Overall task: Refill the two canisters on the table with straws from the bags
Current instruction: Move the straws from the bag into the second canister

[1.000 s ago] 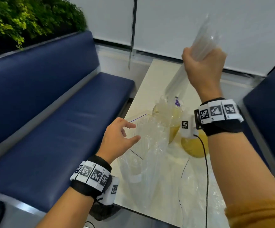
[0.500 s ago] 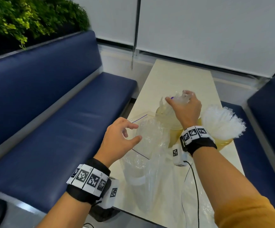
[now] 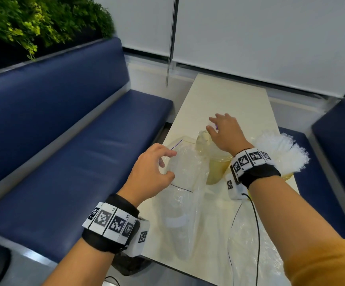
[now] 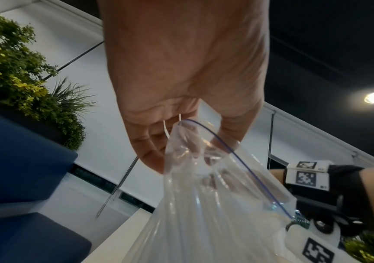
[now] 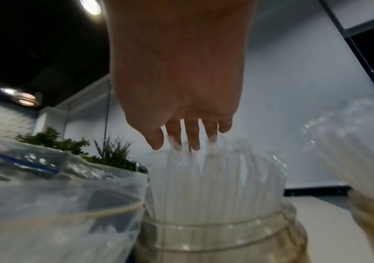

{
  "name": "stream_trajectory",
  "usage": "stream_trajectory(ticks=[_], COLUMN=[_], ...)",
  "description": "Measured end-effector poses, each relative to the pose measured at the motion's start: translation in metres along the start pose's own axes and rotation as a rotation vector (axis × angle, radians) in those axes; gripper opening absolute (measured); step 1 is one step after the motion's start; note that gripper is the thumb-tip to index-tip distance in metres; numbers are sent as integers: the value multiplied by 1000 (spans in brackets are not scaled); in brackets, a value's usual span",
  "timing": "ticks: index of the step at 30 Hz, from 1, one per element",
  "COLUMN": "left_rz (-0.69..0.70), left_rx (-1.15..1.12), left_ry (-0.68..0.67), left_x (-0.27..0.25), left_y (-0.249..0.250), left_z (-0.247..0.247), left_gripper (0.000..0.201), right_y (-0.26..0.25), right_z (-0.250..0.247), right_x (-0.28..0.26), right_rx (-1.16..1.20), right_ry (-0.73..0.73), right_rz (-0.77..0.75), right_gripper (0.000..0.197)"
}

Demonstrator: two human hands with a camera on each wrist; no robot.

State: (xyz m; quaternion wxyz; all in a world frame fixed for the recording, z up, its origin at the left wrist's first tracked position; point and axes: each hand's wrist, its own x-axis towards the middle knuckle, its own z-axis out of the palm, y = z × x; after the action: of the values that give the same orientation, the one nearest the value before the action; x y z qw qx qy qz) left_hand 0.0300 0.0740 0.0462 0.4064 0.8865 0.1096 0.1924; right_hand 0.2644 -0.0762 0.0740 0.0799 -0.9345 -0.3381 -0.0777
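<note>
- Navy vinyl covers the bench [image 3: 70, 141] along the left side, with green plants [image 3: 33, 19] on the ledge behind its backrest.
- Left of the table's middle, the left hand [image 3: 151, 172] pinches the upper rim of a clear zip bag [image 3: 185, 172] between thumb and curled fingers; the left wrist view shows the bag's blue-lined mouth [image 4: 237, 153] pulled up against the fingertips, the film hanging slack below.
- The bag drapes down over the near part of the pale table [image 3: 229, 96], touching the left canister.
- Just right of the bag stands the left canister [image 3: 217, 170], clear with a yellowish tint, holding upright clear straws [image 5: 215, 178].
- The right hand [image 3: 227, 133] hovers over this canister with fingers spread and nearly straight; in the right wrist view the fingertips [image 5: 192, 142] touch the straw tops and grip nothing.
- Farther right, partly behind the right wrist band, the right canister [image 3: 289, 175] holds a full bunch of wrapped straws [image 3: 278, 151] fanning out above its rim.
- Another sheet of clear plastic [image 3: 250, 254] lies on the near right part of the table, with a black cable [image 3: 258, 234] running across it.
- At the far right edge, a second navy seat [image 3: 338, 141].
</note>
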Motion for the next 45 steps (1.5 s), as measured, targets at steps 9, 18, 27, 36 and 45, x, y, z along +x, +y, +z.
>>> stream_trajectory(ticks=[9, 18, 27, 36, 45], left_rz=[-5, 44, 40, 80, -28], left_rx=[-367, -533, -501, 22, 220], left_ry=[58, 22, 104, 51, 177], left_x=[-8, -15, -17, -6, 6], left_y=[2, -5, -1, 20, 45], left_z=[16, 14, 14, 10, 35], left_gripper=[60, 65, 46, 53, 45], right_y=[-79, -92, -89, -68, -93], right_z=[-14, 16, 39, -1, -84], right_x=[-52, -64, -69, -90, -99], right_rx=[385, 504, 227, 471, 390], right_ry=[-231, -168, -62, 233, 368], right_rz=[49, -56, -201, -125, -348], right_gripper=[58, 30, 17, 20, 22])
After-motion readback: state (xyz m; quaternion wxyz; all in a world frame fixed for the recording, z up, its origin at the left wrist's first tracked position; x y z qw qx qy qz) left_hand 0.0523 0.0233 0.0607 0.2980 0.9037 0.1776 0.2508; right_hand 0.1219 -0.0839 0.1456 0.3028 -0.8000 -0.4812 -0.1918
